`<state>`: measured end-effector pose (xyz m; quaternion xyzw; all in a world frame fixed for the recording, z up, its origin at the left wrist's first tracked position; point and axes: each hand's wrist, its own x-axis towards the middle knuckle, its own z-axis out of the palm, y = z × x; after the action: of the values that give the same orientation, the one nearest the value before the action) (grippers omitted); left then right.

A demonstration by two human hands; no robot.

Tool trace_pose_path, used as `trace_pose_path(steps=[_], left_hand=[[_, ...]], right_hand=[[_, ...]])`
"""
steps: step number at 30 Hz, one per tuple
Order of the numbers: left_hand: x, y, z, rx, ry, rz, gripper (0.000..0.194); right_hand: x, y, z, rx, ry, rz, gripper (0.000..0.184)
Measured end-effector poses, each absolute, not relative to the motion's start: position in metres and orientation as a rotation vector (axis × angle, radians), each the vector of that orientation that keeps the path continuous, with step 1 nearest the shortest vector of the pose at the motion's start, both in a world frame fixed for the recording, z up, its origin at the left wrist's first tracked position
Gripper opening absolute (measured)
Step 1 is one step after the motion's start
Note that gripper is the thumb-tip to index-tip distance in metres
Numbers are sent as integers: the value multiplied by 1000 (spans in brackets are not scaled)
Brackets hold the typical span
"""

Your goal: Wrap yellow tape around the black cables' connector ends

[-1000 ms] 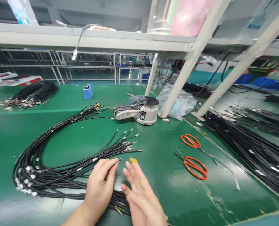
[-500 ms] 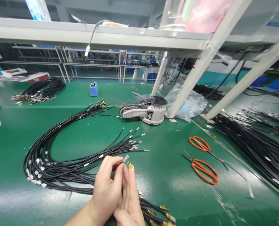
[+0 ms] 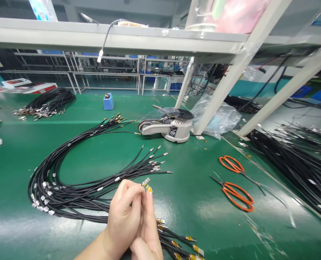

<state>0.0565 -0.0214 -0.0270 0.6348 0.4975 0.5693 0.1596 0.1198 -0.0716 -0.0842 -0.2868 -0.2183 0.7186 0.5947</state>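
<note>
My left hand (image 3: pixel 125 213) pinches the metal connector end of a thin black cable (image 3: pixel 146 182) between thumb and fingers. My right hand (image 3: pixel 149 231) lies against it, fingers together, with a small yellow piece of tape (image 3: pixel 149 189) at its fingertips, touching the connector. A large looped bundle of black cables (image 3: pixel 68 173) lies on the green table (image 3: pixel 184 195) to the left, its bare ends fanned out beside my hands. More cable ends wrapped in yellow tape (image 3: pixel 187 245) lie just right of my wrists.
A grey tape dispenser (image 3: pixel 171 126) stands behind the loop. Two orange-handled scissors (image 3: pixel 234 180) lie to the right. Another cable pile (image 3: pixel 298 162) runs along the right side, one more bundle (image 3: pixel 49 103) at far left. White frame posts (image 3: pixel 225 83) and a plastic bag (image 3: pixel 220 117) stand behind.
My right hand, open and apart a second ago, has closed in against my left hand, bringing the yellow tape to the connector. The view has shifted slightly left.
</note>
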Motion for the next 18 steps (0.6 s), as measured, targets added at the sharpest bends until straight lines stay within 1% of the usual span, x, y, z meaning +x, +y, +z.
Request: trace_pose_path(steps=[4, 10, 18], left_hand=[[56, -21, -27, 1825, 1425, 1629, 21], [56, -21, -30, 1836, 1434, 1610, 21], [55, -20, -33, 1803, 1448, 1627, 19]], right_hand=[[119, -71, -86, -661, -543, 1671, 92], [116, -69, -87, -670, -564, 1618, 87], [117, -67, -76, -652, -540, 1643, 87]])
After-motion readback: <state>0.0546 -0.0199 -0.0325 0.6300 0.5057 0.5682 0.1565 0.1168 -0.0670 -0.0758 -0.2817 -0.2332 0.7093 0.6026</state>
